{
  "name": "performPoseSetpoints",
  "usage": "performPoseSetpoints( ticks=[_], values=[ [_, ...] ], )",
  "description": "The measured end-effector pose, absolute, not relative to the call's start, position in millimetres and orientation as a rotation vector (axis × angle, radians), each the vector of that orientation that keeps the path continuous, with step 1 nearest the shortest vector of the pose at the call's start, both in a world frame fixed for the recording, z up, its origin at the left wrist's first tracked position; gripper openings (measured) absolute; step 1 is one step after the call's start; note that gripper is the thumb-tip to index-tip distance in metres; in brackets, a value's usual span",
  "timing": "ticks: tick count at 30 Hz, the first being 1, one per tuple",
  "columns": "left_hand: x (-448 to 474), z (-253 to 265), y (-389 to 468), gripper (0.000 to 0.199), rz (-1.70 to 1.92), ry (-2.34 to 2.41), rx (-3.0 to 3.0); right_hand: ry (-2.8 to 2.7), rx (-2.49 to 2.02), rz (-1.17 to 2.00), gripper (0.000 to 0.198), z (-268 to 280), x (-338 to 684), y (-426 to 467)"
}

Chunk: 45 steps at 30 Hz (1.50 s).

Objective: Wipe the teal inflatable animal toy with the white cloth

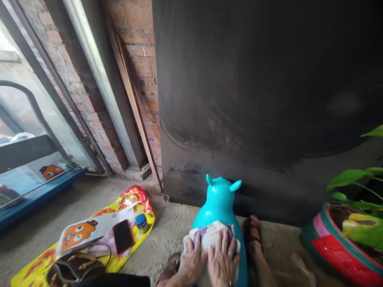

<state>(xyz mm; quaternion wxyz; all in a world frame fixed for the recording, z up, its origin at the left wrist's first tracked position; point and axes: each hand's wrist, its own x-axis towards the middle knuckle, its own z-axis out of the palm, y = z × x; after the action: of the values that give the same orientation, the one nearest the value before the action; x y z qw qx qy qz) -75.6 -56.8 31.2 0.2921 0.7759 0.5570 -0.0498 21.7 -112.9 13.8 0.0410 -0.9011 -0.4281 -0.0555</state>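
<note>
2 palms down, spread wide: left hand (193,257) and right hand (222,257) rest on the cloth (208,234) over the turquoise animal toy (220,201), near the dark panel (254,87). Even pressure and unbunched cloth would likely suit its curve best.

Soft daylight from the left, nearly washed out at that edge; pale sheen on the metal post (97,71); the black panel (254,79) dim, one hazy glare at right; slight blur; wide-angle stretching toward corners.
</note>
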Motion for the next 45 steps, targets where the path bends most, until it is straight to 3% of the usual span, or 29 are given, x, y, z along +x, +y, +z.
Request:
performPoseSetpoints(
  ticks=[6, 13, 21, 25, 29, 38, 45],
  values=[
    [-59.6, 48.0, -34.7, 0.07, -0.131, 1.415, 1.972, -1.334, -2.831, 0.076, 0.057, 46.4, 49.2, -82.0],
    [-101.0, 67.7, -73.7, 0.079, -0.212, 1.256, 2.068, -1.242, -2.683, -0.04, 0.055, 20.3, 24.2, -146.3],
    [-111.4, 59.9, -103.2, 0.079, -0.322, 1.289, 2.122, -1.071, -2.505, -0.074, 0.067, 38.1, 151.6, -119.0],
    [-87.6, 59.7, -91.7, 0.073, -0.343, 1.359, 2.159, -0.993, -2.542, 0.0, 0.064, 14.1, 106.8, -122.4],
    [-57.0, 72.9, -67.9, 0.067, -0.236, 1.361, 2.194, -0.936, -2.624, 0.051, 0.075, 4.7, 61.5, -114.0],
    [-8.3, 69.5, -31.8, 0.073, -0.157, 1.312, 2.268, -1.14, -2.462, 0.1, 0.079, 3.0, 136.4, -56.8],
    [-23.0, 86.4, -34.8, 0.078, -0.178, 1.215, 2.267, -0.979, -2.53, -0.04, 0.086, -4.4, 97.5, -87.3]
  ],
)
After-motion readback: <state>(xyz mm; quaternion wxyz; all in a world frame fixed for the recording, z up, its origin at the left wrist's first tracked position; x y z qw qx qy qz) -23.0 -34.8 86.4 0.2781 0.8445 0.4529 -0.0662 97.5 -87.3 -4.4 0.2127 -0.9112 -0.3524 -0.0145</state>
